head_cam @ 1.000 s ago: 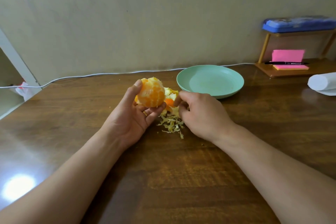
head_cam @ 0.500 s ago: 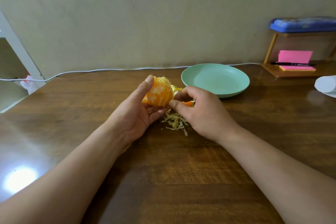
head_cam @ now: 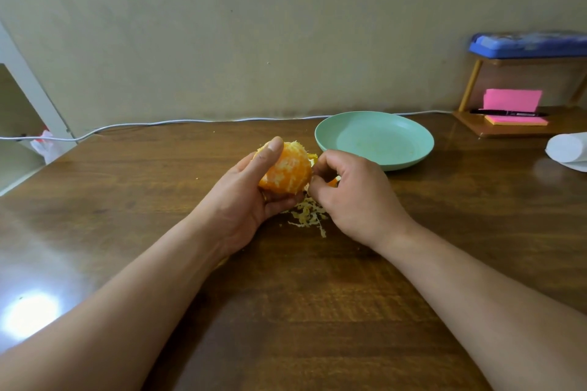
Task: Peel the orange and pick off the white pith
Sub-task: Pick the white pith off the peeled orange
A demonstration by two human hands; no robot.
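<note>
The peeled orange (head_cam: 287,170), still streaked with white pith, rests in my left hand (head_cam: 244,200), thumb over its top and fingers under it. My right hand (head_cam: 352,194) is curled right beside the fruit, its fingertips pinched against the orange's right side. A small heap of pith shreds (head_cam: 308,216) lies on the table under and between the hands. Bits of orange peel (head_cam: 333,181) show behind my right fingers, mostly hidden.
A green plate (head_cam: 413,157) sits just behind my right hand. A white cable (head_cam: 158,123) runs along the wall. At the right stand a small wooden shelf (head_cam: 502,130) with pink sticky notes and a pen, a blue case on top, and a white paper roll (head_cam: 567,149).
My left hand has turned and tilted the orange slightly toward the right. My right hand rose from the scrap pile and closed in on the fruit's right side.
</note>
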